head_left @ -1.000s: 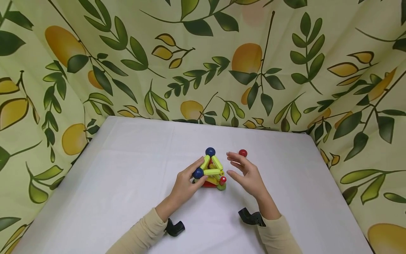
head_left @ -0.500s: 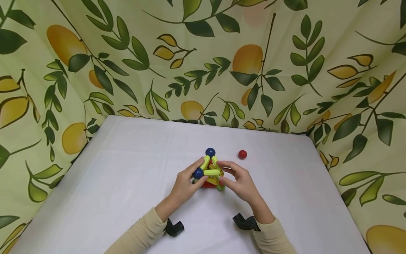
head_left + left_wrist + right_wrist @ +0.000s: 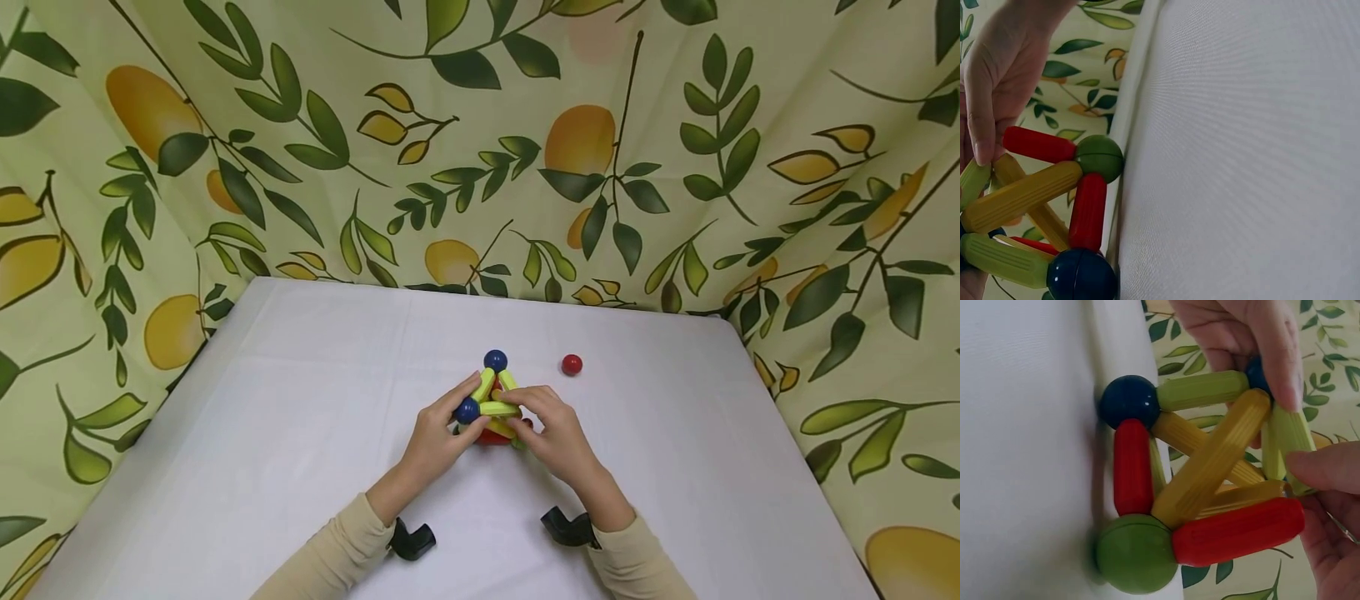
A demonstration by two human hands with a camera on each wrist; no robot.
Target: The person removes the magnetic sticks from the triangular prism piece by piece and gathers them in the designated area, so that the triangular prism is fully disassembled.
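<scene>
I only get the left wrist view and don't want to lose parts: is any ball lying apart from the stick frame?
Observer: Yes, the head view shows a red ball on the table, beyond the right hand.
Operator: My view barely catches the left hand; where does it grip?
Observer: The left hand holds the frame at a blue ball, thumb on the near side.
Operator: Are the thumbs touching each other?
Observer: No, the right wrist view shows a bare stretch of lime stick between them.
</scene>
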